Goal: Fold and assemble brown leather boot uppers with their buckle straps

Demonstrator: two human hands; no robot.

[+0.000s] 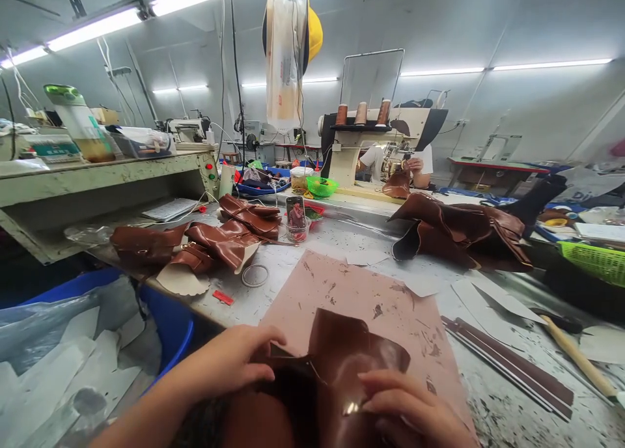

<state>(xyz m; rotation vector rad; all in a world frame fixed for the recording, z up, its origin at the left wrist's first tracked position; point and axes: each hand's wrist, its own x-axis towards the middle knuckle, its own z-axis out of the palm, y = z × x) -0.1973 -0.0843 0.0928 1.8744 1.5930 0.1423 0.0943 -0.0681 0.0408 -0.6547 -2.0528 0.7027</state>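
Leather (342, 357) edges pinched: left hand (234, 360), right hand (415, 412).

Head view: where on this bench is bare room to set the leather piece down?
The far half of the pink mat, between the leather piece held by left hand and right hand and the phone, is free. So is the bench top between mat and brown strips. Crowded: the left leather pile and right leather pile.

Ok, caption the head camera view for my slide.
At a workbench, left hand and right hand hold a brown leather piece over a pink mat.
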